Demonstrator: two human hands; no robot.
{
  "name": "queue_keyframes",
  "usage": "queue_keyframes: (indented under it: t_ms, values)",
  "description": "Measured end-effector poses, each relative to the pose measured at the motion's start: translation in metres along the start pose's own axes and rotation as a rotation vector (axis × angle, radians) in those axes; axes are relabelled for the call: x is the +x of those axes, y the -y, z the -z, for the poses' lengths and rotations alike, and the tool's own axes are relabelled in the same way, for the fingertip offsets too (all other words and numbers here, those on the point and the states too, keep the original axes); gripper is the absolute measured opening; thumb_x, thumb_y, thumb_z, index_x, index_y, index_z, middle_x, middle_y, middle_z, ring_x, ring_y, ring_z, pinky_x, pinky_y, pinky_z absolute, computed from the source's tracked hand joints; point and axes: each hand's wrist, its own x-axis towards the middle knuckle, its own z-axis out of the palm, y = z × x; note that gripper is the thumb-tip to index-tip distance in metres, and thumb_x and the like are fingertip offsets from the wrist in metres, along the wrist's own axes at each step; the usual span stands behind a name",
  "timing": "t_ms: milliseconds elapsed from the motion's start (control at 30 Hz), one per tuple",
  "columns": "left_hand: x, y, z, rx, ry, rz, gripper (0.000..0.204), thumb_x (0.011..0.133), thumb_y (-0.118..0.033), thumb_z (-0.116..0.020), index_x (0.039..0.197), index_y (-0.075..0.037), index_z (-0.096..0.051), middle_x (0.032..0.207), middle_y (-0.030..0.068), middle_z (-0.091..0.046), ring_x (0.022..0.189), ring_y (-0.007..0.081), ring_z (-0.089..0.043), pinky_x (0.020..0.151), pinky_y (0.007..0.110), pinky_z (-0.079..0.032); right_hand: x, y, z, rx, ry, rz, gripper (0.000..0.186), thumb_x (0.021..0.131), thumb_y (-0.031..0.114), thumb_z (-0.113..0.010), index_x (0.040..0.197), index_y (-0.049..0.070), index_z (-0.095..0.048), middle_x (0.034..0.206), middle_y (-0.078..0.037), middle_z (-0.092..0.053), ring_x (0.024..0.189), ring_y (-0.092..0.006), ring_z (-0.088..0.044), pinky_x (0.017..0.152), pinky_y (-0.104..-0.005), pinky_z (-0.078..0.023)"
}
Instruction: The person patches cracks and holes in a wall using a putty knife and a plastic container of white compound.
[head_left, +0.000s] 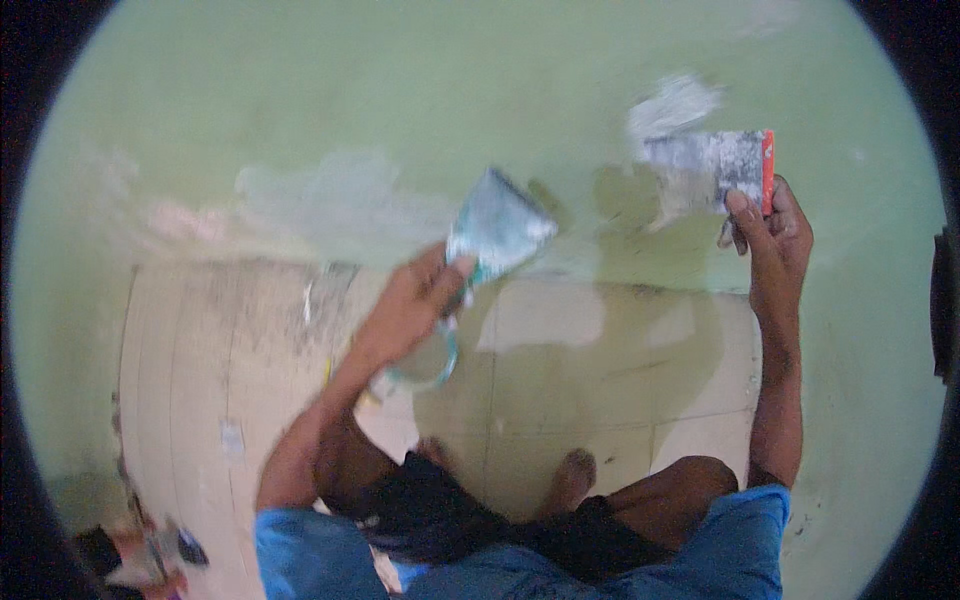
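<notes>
Left hand (410, 300): fingers clasping a pale, wedge-shaped, paste-smeared scraper (500, 225), below-left of the bright-white patch (675, 105) on the green painted wall (450, 80). Grey rectangular spreader, red-edged (715, 165): just below patch, pinched by right hand (778, 225). Judged step: smoothing filler; next stroke calls for even blade pressure.

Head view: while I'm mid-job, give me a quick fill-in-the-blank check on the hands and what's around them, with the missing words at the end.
1. With the left hand on a putty knife and the right hand on a rectangular scraper, ____ hands hold a tool.
2. The smear by the scraper's blade is ____.
3. The wall is mainly ____.
4. The shirt is ____.

Missing words: both; white; green; blue.
</notes>
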Motion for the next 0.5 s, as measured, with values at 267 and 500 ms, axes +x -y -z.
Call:
queue_keyframes:
  t_ms: [267, 500]
  values:
    - [-0.042, 0.147, 0.088, 0.236, -0.229, 0.143, 0.025, 0.088, -0.028, -0.065, 0.092, -0.004, -0.057, 0.069, -0.0020, -0.051, 0.058, 0.0069, -0.043, 0.051, 0.025, -0.036, -0.082, -0.050, -0.085, -0.026, 0.483, -0.271, 0.051, 0.085, 0.020, -0.062, 0.133, 0.009, -0.048, 0.096, 0.001, -0.062, 0.069, -0.0061, -0.048, 0.058, -0.0209, -0.039]
    - [-0.102, 0.197, 0.049, -0.201, -0.155, 0.455, 0.023, 0.089, -0.023, -0.063, 0.096, -0.002, -0.056, 0.070, 0.0001, -0.053, 0.060, 0.0080, -0.046, 0.055, 0.026, -0.040, -0.090, -0.068, -0.119, -0.388, 0.800, -0.078, 0.032, 0.084, 0.023, -0.066, 0.113, 0.010, -0.061, 0.093, -0.007, -0.068, 0.070, -0.0175, -0.060, 0.061, -0.0313, -0.047]
